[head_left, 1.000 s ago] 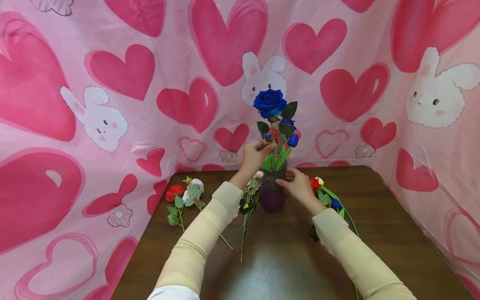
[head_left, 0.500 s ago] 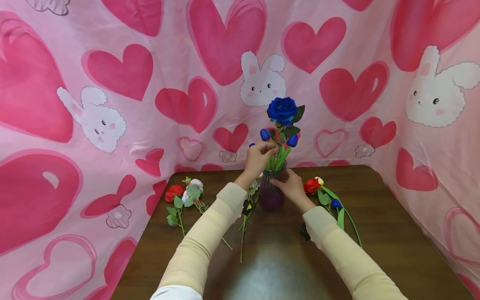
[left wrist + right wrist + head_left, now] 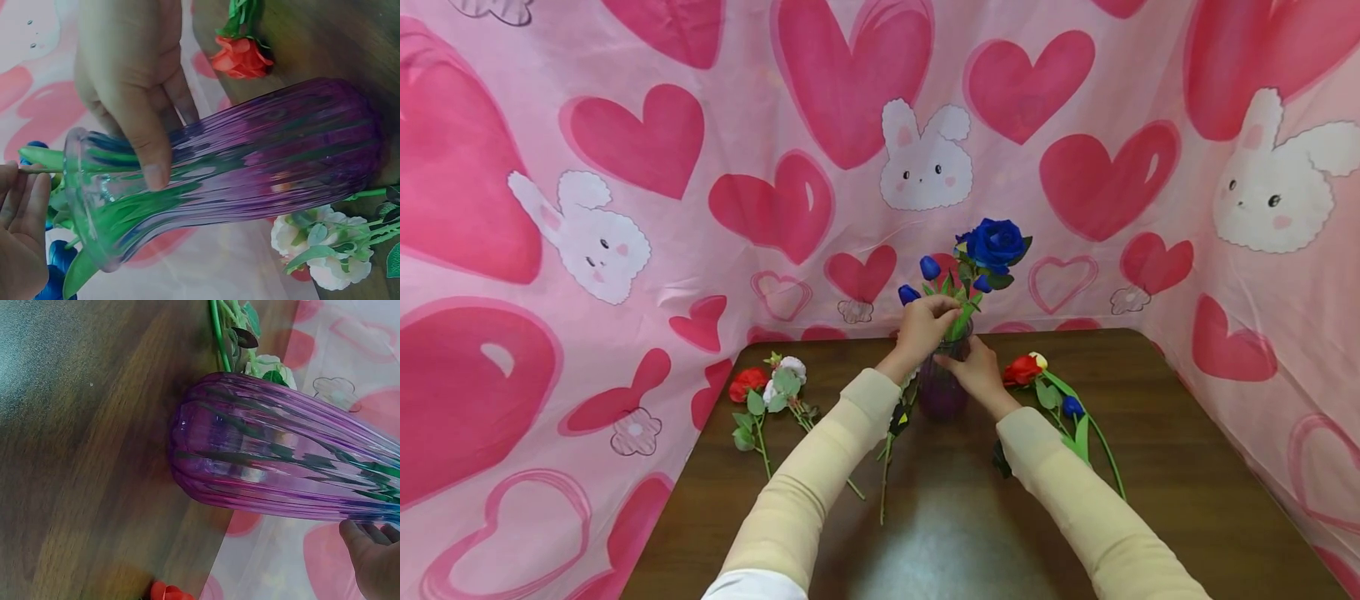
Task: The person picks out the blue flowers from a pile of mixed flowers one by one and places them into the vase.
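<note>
A purple ribbed glass vase (image 3: pixel 943 392) stands on the table with several green stems inside. My right hand (image 3: pixel 979 371) grips its neck; in the left wrist view the thumb (image 3: pixel 153 169) lies across the glass. Just above the rim, my left hand (image 3: pixel 925 329) pinches a thin stem (image 3: pixel 39 170), apparently that of the large blue rose (image 3: pixel 997 244). This rose leans to the right above the vase. Blue tulips (image 3: pixel 929 267) rise from the vase to its left. In the right wrist view, the vase (image 3: pixel 250 450) fills the middle, with the right hand (image 3: pixel 375 559) at its side.
Left on the brown table (image 3: pixel 940 533) lie a red rose (image 3: pixel 748 384) and white roses (image 3: pixel 790 375). More stems (image 3: pixel 886 483) lie near the vase. On the right are a red flower (image 3: pixel 1024 369) and a blue tulip (image 3: pixel 1071 407). A heart-patterned cloth (image 3: pixel 857 208) hangs behind.
The blue rose has moved down and right with the left hand, which has dropped slightly. The right hand has moved left and now grips the vase neck.
</note>
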Demonstrator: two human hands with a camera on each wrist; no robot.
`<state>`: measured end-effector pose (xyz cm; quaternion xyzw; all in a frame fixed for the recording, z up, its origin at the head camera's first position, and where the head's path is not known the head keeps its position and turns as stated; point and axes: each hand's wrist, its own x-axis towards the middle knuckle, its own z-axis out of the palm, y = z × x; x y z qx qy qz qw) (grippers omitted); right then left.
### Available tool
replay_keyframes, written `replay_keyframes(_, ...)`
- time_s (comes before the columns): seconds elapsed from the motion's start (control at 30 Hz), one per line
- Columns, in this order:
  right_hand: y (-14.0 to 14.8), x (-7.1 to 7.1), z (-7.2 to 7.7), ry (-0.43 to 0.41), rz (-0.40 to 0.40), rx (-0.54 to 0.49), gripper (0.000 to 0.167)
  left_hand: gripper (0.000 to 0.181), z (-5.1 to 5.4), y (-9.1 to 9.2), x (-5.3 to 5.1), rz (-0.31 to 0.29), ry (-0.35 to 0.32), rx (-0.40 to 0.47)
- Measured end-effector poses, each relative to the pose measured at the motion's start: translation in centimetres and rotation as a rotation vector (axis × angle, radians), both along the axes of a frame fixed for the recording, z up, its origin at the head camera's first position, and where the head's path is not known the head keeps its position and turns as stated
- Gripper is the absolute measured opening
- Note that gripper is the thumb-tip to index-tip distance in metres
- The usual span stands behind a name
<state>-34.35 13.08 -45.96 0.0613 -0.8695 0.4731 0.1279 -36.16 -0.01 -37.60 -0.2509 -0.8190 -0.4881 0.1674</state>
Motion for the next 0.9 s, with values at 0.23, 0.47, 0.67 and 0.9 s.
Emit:
replay_keyframes(0.23,0.1,-0.2,0.1,-0.03,-0.004,0.026,0.067,0.012,-0.4,0.4,-0.1,0.03,0.0,-0.153)
replay_keyframes(0.47,0.0,-0.1,-0.4,-0.005,0.007,0.021,0.062,0.011,-0.8,0.6,-0.2,0.056,-0.036,-0.225)
replay_keyframes(0.67,-0.1,0.0,-0.6,0.008,-0.011,0.027,0.057,0.011,-1.0,0.7,-0.4,0.064,-0.035,-0.291)
replay_keyframes(0.9,-0.1,0.1,-0.7,0.003,-0.032,0.032,0.037,0.011,-1.2,1.0,-0.5,0.096,-0.036,-0.379)
